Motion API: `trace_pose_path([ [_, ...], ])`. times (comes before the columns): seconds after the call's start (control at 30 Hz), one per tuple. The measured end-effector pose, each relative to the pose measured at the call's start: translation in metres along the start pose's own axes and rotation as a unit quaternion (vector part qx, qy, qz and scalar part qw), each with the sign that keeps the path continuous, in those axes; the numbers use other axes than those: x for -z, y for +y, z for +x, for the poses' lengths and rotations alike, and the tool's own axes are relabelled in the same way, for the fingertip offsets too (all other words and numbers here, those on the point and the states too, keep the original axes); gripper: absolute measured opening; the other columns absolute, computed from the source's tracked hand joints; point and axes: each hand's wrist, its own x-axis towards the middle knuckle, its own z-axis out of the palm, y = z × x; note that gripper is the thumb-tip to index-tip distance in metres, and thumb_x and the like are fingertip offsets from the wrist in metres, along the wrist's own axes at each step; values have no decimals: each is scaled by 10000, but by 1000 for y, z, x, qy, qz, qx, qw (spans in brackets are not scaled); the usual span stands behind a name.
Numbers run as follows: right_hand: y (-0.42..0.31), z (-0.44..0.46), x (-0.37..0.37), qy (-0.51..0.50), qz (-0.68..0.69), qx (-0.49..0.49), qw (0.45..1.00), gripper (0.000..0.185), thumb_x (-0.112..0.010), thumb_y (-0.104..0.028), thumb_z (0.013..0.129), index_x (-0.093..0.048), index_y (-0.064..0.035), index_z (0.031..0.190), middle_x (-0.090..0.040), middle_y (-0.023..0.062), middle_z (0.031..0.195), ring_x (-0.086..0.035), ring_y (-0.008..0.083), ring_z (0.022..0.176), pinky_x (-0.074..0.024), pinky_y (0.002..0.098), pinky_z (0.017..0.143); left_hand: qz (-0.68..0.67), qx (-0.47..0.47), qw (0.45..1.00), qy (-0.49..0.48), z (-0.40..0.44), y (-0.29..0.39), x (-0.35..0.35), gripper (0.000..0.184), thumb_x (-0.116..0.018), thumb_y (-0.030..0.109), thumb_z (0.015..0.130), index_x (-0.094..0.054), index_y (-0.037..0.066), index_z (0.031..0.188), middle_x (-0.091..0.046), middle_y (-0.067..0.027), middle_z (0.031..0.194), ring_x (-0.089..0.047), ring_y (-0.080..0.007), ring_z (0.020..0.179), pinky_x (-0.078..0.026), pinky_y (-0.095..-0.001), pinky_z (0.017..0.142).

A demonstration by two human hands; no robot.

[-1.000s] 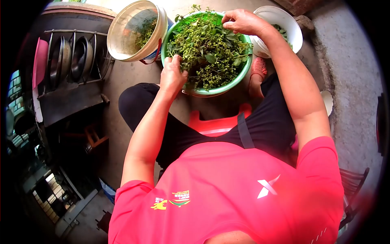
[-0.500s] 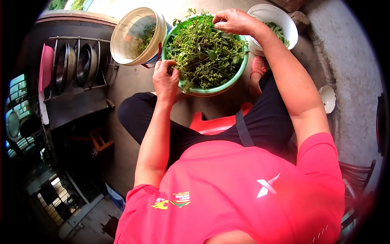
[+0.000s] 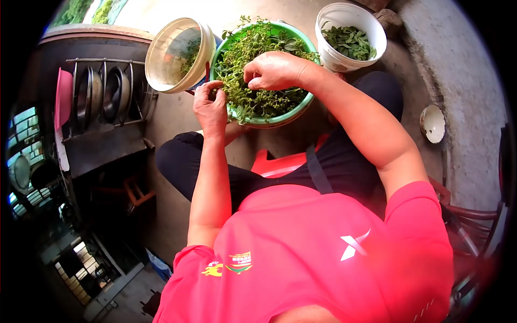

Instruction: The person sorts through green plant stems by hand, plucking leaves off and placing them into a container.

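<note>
Green sprigs with small round buds (image 3: 242, 67) are heaped in a green basin (image 3: 306, 40) at the top centre. My left hand (image 3: 211, 107) is at the basin's left edge, thumb and fingers pinched at the sprigs; what lies between the fingertips is too small to name. Over the middle of the heap is my right hand (image 3: 272, 71), its fingers curled, and anything in them is hidden.
A white bucket (image 3: 341, 65) with loose green leaves stands right of the basin. To its left a pale bucket (image 3: 153, 56) holds some greens. A rack (image 3: 102, 60) with pans is at the left, a small bowl (image 3: 432, 124) at the right.
My right hand has moved left and down from the basin's far right rim to the middle of the heap. My left hand has shifted slightly left. The right knee has swung outward.
</note>
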Motion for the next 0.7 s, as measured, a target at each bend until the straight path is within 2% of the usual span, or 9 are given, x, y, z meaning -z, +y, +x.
trace_pose_path([
  [0.03,-1,-2,-2,1,-9,-16,1000,259,-594,-239,800,-653,-88,1003,-669,128,946,-630,297,892,-487,381,803,-44,68,997,-2,0,-2,2,154,-598,-5,799,-652,55,931,-601,-13,748,-549,-74,625,-460,-202,583],
  [0.07,5,1,-6,8,-11,-23,1000,262,-598,-240,798,-654,-92,1006,-669,126,949,-630,294,893,-487,382,802,-98,136,986,4,-1,-3,4,132,-596,1,761,-644,25,882,-598,-10,788,-551,-84,662,-466,-237,620],
  [0.1,14,6,-11,16,-13,-31,999,265,-601,-242,795,-655,-96,1009,-670,123,953,-631,291,895,-487,382,802,-96,135,986,7,0,4,7,132,-596,1,761,-644,25,882,-598,-10,788,-551,-84,662,-466,-237,620],
  [0.17,26,8,-18,-11,-13,-36,999,268,-605,-246,793,-655,-97,1010,-669,124,954,-630,291,897,-486,381,805,-232,225,946,-4,1,17,12,137,-595,4,783,-636,20,914,-604,-20,759,-546,-74,603,-471,-211,580],
  [0.23,29,8,-25,-70,-12,-16,997,285,-614,-261,792,-650,-108,1030,-667,127,961,-627,295,908,-482,380,815,-234,226,946,-1,3,14,8,144,-589,7,803,-623,17,942,-600,-30,727,-546,-71,580,-478,-201,552],
  [0.33,18,3,-32,-118,-38,-43,991,348,-610,-261,795,-614,-117,1112,-646,148,1031,-604,309,972,-468,388,851,-267,234,935,7,3,8,3,127,-596,16,813,-619,23,937,-600,-26,734,-559,-73,602,-485,-209,552],
  [0.47,39,15,-46,-117,-60,-47,990,425,-606,-255,794,-576,-99,1189,-631,154,1080,-585,313,1033,-457,390,893,-257,235,937,-4,2,9,8,112,-606,21,813,-620,25,924,-604,-21,733,-565,-70,609,-484,-203,544],
  [0.7,49,25,-55,-108,-62,-78,989,413,-604,-230,786,-588,-104,1179,-637,163,1055,-595,318,1009,-461,391,887,-233,228,945,-19,2,18,9,113,-614,25,806,-628,24,918,-602,-12,712,-559,-64,585,-475,-194,532],
])
